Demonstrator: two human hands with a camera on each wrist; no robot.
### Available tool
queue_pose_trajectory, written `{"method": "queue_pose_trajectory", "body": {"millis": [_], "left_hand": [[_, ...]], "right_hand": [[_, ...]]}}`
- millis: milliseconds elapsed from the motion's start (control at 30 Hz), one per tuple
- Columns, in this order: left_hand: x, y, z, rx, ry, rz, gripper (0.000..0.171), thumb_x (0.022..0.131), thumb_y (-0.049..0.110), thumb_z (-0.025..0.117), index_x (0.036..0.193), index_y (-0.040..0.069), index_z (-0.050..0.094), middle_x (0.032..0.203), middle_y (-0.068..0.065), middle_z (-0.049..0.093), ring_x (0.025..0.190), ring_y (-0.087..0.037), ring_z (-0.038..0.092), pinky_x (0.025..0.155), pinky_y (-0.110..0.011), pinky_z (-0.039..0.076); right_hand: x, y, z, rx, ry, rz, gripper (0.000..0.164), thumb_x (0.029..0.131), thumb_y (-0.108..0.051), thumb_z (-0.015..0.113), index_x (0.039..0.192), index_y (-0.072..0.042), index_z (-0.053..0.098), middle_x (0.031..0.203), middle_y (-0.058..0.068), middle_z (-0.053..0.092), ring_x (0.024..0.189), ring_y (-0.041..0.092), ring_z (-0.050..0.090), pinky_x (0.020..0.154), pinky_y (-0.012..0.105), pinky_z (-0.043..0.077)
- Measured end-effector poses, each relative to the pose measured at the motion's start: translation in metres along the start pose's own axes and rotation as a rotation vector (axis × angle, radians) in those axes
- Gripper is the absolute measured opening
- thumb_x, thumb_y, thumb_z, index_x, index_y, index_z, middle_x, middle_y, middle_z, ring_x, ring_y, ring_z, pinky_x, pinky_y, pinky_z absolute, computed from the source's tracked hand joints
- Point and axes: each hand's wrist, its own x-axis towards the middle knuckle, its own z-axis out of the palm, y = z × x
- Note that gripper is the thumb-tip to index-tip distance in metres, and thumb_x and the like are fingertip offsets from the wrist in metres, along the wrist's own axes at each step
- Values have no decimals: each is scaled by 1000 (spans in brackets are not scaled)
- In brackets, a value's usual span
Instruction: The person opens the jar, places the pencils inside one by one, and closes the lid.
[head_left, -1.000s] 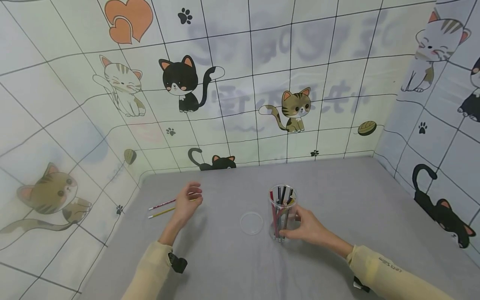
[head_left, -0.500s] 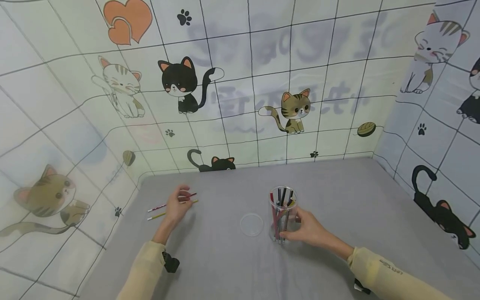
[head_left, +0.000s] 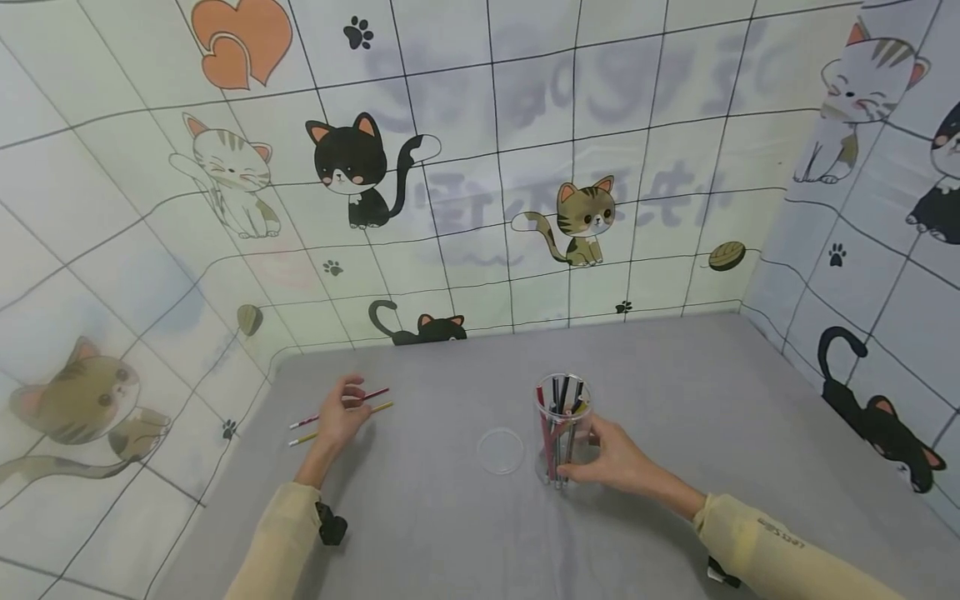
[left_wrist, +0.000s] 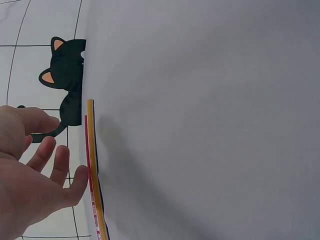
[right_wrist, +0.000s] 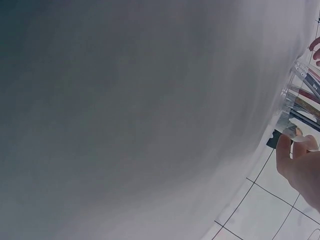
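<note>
A red pencil (head_left: 377, 392) and a yellow pencil (head_left: 383, 407) with white ends lie side by side on the left of the table. Over their middle is my left hand (head_left: 339, 419), its thumb and fingers loosely bent and apart. In the left wrist view the little finger appears close to the pencils, but whether it touches them I cannot tell. My right hand (head_left: 618, 458) grips the lower side of a clear plastic cup (head_left: 564, 414), which stands upright with several pencils (head_left: 550, 450) inside. The right wrist view catches only part of the cup and hand.
A clear round lid (head_left: 500, 451) lies flat on the grey tablecloth (head_left: 450, 517), just left of the cup. Cloth walls (head_left: 465, 183) printed with cats enclose the table at the back and both sides.
My left hand has moved left and slightly nearer along the pencils, uncovering their right tips. The right hand keeps its hold on the cup. The head view has shifted slightly.
</note>
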Motion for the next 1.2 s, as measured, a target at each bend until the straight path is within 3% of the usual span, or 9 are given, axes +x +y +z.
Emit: {"method": "queue_pose_trajectory", "body": {"millis": [167, 367, 800, 1200], "left_hand": [[4, -5, 2, 20, 8, 21, 52, 84, -11, 63, 133, -2, 49, 118, -28, 56, 112, -45, 57, 93, -54, 47], [7, -10, 4, 46, 30, 32, 52, 81, -13, 64, 130, -3, 50, 113, -28, 58, 108, -45, 59, 91, -53, 47], [11, -11, 13, 124, 24, 15, 49, 82, -12, 66, 128, -3, 51, 111, -26, 58, 106, -42, 56, 88, -52, 46], [15, -8, 20, 226, 30, -9, 41, 80, -9, 64, 119, -2, 53, 99, -20, 59, 96, -37, 57, 81, -50, 45]], "right_hand": [[0, -1, -1, 1, -2, 5, 60, 75, -23, 87, 125, -5, 59, 128, 13, 63, 114, 33, 59, 96, 58, 45], [0, -2, -1, -7, -1, 9, 57, 74, -24, 88, 122, -8, 60, 123, 7, 65, 111, 29, 60, 95, 55, 46], [-1, 1, -2, -11, -10, 7, 62, 75, -25, 88, 128, -9, 59, 127, 8, 64, 113, 30, 59, 95, 57, 46], [-1, 2, -3, 12, -14, 4, 62, 74, -23, 88, 127, -9, 59, 126, 9, 64, 114, 29, 59, 96, 58, 45]]}}
